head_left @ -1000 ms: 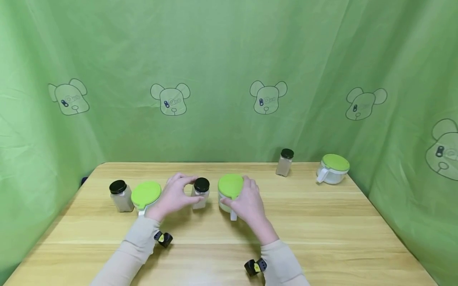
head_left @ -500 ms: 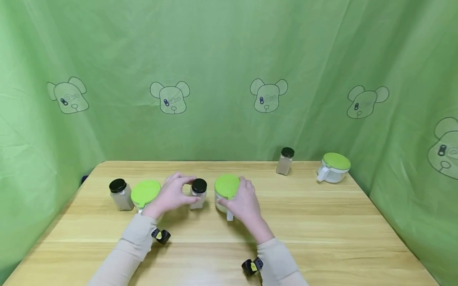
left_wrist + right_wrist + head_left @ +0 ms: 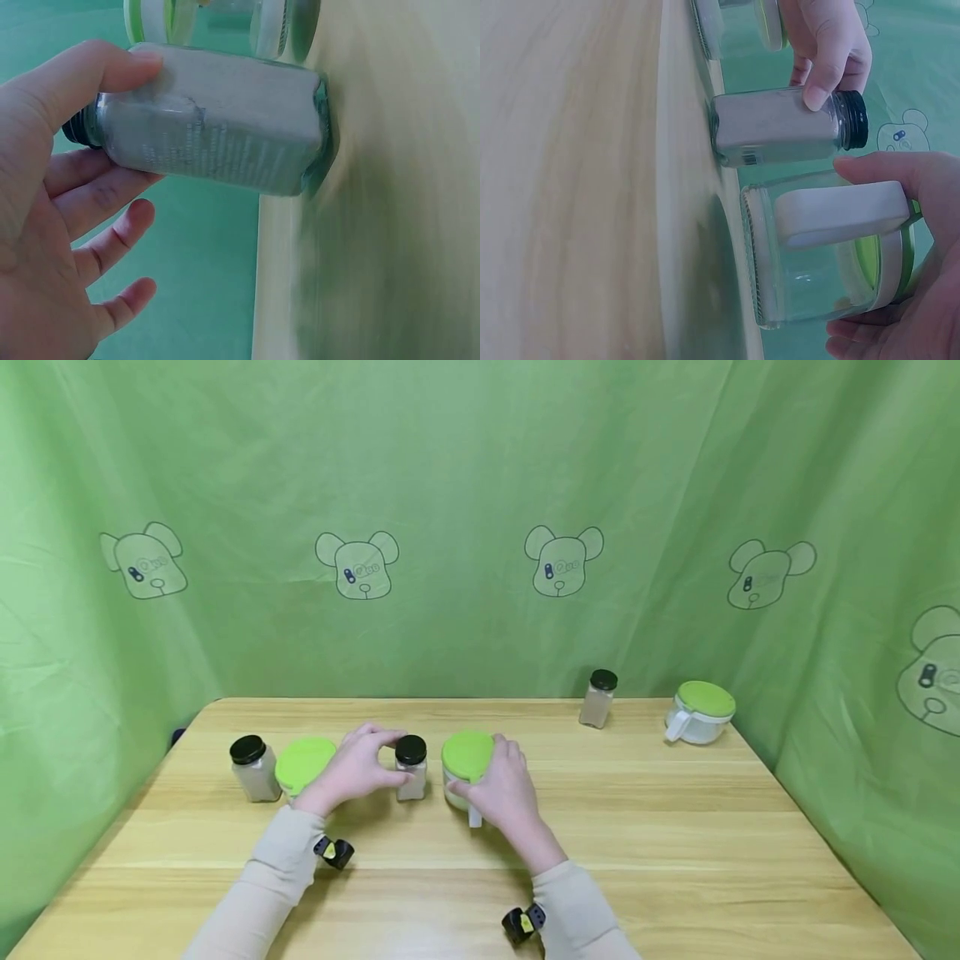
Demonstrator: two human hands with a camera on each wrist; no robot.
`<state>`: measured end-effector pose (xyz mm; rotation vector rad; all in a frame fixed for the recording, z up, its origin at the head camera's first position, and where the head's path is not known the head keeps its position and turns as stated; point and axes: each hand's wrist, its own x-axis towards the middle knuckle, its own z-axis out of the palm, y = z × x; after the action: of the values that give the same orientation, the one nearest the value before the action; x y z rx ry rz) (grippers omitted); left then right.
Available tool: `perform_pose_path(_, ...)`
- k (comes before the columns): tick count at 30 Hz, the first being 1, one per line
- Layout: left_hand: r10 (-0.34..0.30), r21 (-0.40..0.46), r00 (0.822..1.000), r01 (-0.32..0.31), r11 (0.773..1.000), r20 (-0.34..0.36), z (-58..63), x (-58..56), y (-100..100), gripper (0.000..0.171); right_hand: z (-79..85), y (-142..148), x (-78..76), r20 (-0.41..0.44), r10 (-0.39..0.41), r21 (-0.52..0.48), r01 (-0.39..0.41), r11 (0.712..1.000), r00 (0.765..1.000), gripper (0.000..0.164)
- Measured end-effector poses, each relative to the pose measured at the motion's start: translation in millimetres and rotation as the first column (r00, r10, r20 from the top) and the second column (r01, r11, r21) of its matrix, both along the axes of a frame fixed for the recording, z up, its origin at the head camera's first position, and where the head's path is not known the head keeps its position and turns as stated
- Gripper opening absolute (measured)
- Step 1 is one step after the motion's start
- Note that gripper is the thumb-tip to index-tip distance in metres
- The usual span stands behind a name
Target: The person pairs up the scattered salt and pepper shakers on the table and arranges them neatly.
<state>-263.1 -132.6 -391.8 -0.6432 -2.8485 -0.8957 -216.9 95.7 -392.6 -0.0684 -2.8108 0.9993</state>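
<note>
My left hand [image 3: 362,772] pinches a square clear jar [image 3: 411,781] with a black screw lid between thumb and fingers. Pale contents fill this jar in the left wrist view, and two of the fingers there stand off the glass. Just to its right, my right hand [image 3: 504,789] grips a round glass seasoning pot [image 3: 810,277] near its green lid [image 3: 467,755]. The pot's white handle [image 3: 840,214] points toward the person. Both containers stand upright side by side, a narrow gap between them in the head view.
Left of my hands are another black-lidded jar [image 3: 257,777] and a green-lidded pot [image 3: 303,763], partly behind the left wrist. A third black-lidded jar [image 3: 597,703] and a handled green-lidded pot [image 3: 697,718] stand at the back right of the wooden table [image 3: 675,852]. Green curtain surrounds it.
Both hands have shifted a little to the left with their containers. The right hand's pot has come slightly nearer to the square jar. The other jars and pots stay put.
</note>
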Motion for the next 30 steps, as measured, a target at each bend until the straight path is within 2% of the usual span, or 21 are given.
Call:
perform_pose_path(7,0.002,-0.03,1.0,-0.003,1.0,-0.02,2.8,-0.9,-2.5,0.071,3.1,-2.2,0.1,-0.016,0.008,-0.008,-0.008,1.0,1.0,0.106)
perform_pose_path(16,-0.032,-0.081,0.992,0.022,0.997,-0.126,1.3,-1.9,-4.5,0.063,4.5,-8.5,-0.9,-0.002,-0.019,-0.038,0.019,0.999,1.0,0.107)
perform_pose_path(22,-0.016,-0.087,0.994,0.006,0.996,-0.11,1.0,-1.3,-4.8,0.066,2.9,-13.6,-3.4,-0.003,-0.028,-0.04,0.028,0.999,1.0,0.105)
perform_pose_path(30,-0.011,-0.04,0.997,0.008,0.999,-0.078,5.1,-0.7,-2.8,0.06,1.7,-9.0,-6.0,-0.017,-0.047,-0.003,0.047,0.999,0.999,0.103)
